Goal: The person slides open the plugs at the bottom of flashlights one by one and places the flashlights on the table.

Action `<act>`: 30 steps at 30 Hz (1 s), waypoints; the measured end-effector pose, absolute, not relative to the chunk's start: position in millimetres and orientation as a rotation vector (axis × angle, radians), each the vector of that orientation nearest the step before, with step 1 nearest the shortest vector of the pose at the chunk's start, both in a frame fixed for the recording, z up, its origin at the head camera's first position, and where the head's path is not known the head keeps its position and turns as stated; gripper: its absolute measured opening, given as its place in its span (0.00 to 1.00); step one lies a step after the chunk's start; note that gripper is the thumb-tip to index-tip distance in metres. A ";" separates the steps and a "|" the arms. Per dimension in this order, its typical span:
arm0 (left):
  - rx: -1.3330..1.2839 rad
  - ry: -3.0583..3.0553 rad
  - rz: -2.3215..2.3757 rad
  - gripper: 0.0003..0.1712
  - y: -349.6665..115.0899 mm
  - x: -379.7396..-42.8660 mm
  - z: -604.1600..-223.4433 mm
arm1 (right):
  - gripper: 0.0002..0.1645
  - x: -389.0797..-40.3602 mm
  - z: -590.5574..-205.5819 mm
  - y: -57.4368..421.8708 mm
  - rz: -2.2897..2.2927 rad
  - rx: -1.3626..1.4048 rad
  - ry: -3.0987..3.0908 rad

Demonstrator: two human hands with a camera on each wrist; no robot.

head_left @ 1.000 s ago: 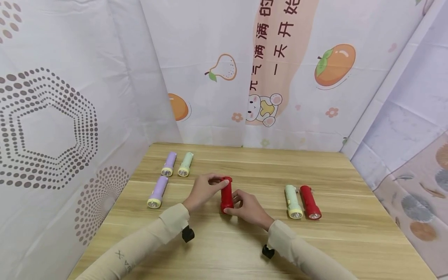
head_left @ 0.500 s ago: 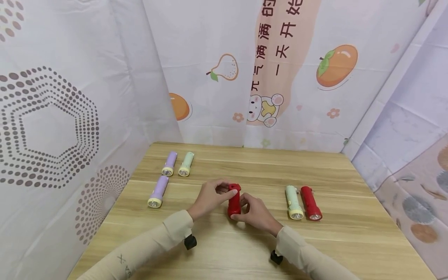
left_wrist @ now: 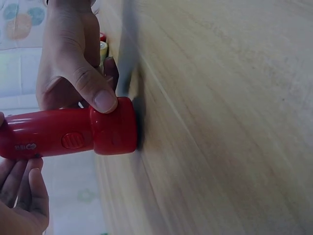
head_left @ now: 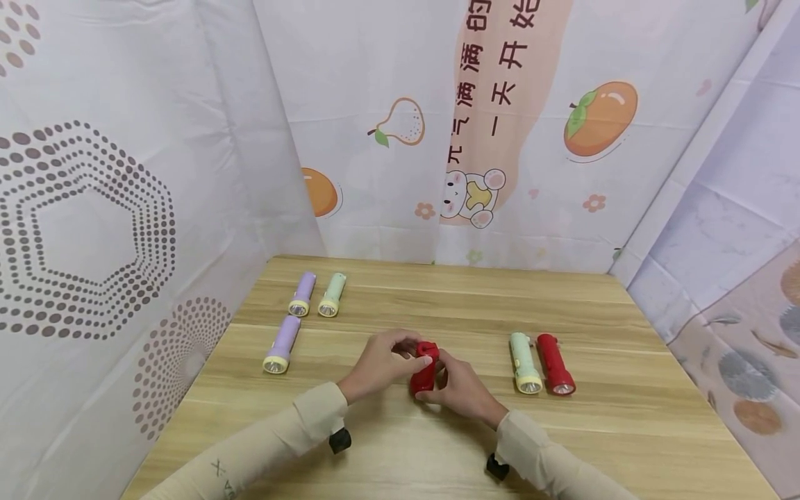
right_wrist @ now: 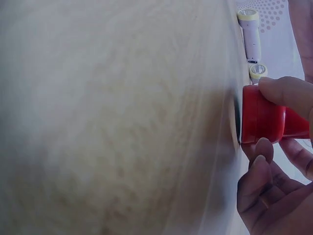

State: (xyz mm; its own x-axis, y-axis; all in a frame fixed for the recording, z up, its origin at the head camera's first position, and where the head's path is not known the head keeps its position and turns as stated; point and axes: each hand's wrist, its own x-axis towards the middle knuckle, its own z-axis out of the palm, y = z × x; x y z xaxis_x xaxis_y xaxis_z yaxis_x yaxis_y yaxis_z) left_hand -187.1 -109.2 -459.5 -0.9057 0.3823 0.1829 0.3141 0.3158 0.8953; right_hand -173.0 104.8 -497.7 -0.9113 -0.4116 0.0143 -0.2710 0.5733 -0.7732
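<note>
A red flashlight is held upright, lens end down, its rim right at the wooden tabletop. My left hand grips its tail end, thumb on the near side. Lower down, my right hand pinches the wide head between thumb and fingers. In the left wrist view the flashlight shows its ribbed switch, with the right hand at the head and the left hand by the tail. The right wrist view catches the red head under the right thumb; the lens faces the table and is hidden.
Two purple flashlights and a mint green one lie at the back left of the table. On the right, another mint green flashlight lies beside a red one. Printed cloth hangs behind and at both sides.
Both hands have moved the red flashlight to the right and closer to me. Its tail end has tipped so that more of the end face shows. The other flashlights have stayed in place.
</note>
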 end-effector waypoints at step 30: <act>0.863 2.434 1.607 0.19 -114.5 -186.9 -464.4 | 0.22 -181.1 -501.8 125.2 -1.312 -0.674 2.417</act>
State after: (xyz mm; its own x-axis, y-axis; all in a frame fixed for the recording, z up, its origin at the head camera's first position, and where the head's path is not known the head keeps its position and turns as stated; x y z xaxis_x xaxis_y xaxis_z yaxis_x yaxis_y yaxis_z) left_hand -186.9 -114.5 -464.4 -0.8343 0.5060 0.2190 0.4001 0.2825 0.8718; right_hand -181.1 125.2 -501.8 -0.8417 -0.5381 -0.0453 -0.2551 0.4701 -0.8450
